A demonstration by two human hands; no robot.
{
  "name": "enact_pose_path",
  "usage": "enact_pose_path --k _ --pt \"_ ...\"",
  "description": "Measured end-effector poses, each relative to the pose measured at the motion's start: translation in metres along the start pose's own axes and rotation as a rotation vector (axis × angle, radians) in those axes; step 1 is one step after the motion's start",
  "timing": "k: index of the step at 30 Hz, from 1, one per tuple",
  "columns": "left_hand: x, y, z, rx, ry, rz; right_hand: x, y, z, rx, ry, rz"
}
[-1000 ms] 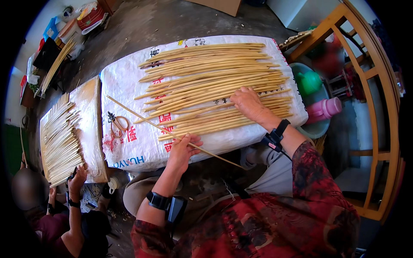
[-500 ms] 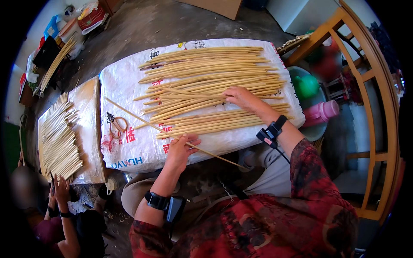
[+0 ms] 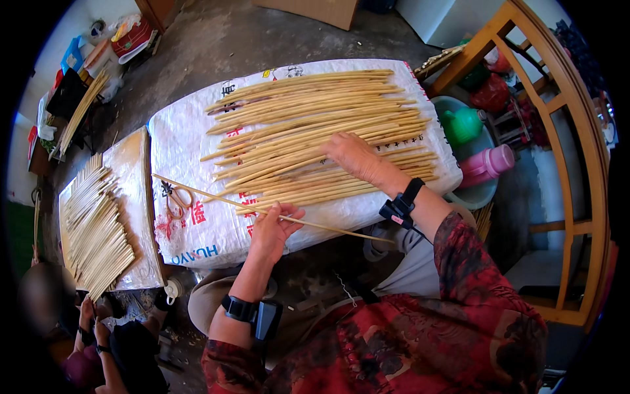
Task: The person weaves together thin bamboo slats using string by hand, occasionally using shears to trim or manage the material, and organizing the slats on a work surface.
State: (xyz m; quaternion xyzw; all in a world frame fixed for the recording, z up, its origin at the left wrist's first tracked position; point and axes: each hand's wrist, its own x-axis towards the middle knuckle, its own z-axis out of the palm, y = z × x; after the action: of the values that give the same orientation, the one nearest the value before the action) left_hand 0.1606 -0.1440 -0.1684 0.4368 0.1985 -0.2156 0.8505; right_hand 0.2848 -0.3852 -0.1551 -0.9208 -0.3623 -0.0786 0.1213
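My left hand (image 3: 270,231) grips a long thin peeled stick (image 3: 213,195), pale yellow like bamboo or reed. The stick runs aslant from beside the scissors (image 3: 179,200) to out over my lap. On the white printed sacking (image 3: 184,134), rows of similar sticks (image 3: 315,98) lie side by side, roughly parallel. Over the middle row, my right hand (image 3: 351,154) rests with its fingers bent down and together at a stick; the fingertips are partly hidden. The scissors, with looped brownish handles, lie at the left of the sacking.
Left of the sacking stands a second, lower work surface (image 3: 141,197) with a heap of thin sticks (image 3: 98,230). A co-worker's hands (image 3: 95,318) are at its near edge. To my right are a basin with a green vessel (image 3: 462,125), a pink flask (image 3: 485,167) and a wooden frame (image 3: 571,131).
The stick at my right hand, which lay crosswise before, now lies along the row, and that hand has moved slightly left. The left-hand stick tilts less. The co-worker's hands have moved lower.
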Motion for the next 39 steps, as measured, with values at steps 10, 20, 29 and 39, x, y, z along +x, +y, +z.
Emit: enact_pose_path --k 10,20,29,39 --pt "-0.002 -0.001 0.005 0.007 -0.005 0.020 -0.014 -0.038 0.007 0.041 0.069 0.000" --pt "-0.004 -0.001 0.002 0.032 -0.084 0.006 -0.033 -0.010 0.014 0.078 0.068 0.111" --pt "-0.002 -0.003 -0.001 0.038 -0.140 0.008 -0.045 0.012 0.003 -0.004 -0.002 0.177" --pt "-0.001 -0.001 0.004 0.010 -0.142 0.013 -0.039 0.021 -0.008 0.225 -0.077 0.217"
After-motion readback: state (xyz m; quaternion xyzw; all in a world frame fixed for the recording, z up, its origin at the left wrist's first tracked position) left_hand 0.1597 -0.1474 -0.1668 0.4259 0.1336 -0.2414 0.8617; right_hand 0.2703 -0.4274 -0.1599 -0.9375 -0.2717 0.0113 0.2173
